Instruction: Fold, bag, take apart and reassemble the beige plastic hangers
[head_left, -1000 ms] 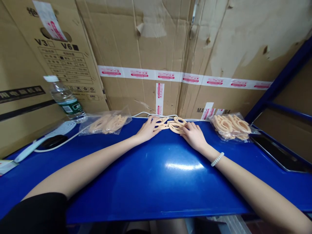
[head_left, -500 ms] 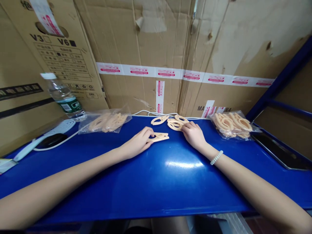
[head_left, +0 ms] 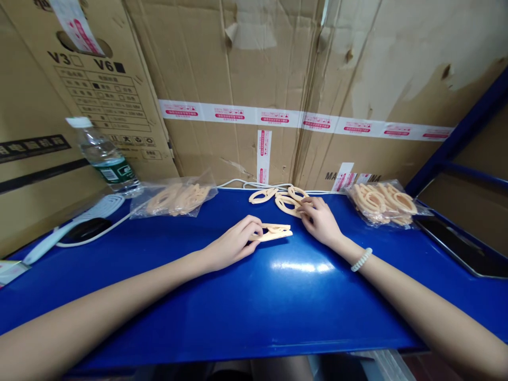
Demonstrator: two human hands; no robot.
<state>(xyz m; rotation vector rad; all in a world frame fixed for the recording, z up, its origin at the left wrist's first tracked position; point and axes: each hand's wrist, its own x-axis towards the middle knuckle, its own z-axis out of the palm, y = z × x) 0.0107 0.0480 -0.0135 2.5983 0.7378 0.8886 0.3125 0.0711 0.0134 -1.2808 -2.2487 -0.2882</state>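
My left hand [head_left: 234, 244] pinches a flat peach-coloured oval plastic piece [head_left: 275, 232] that lies on the blue table [head_left: 254, 296]. Farther back, my right hand [head_left: 320, 219] rests with curled fingers on a small pile of the same loose peach pieces [head_left: 280, 199] near the cardboard wall. A white bead bracelet [head_left: 361, 259] circles my right wrist.
Two clear bags of the same pieces lie on the table, one at back left [head_left: 174, 199] and one at back right [head_left: 383, 202]. A water bottle [head_left: 103, 157], a white cable [head_left: 91, 214] and a black object [head_left: 82, 230] sit at left. A dark tablet [head_left: 456, 246] lies at right. Cardboard boxes [head_left: 254, 79] wall the back.
My left hand has drawn one peach piece out of the pile and pulled it toward me. My right hand has stayed on the pile.
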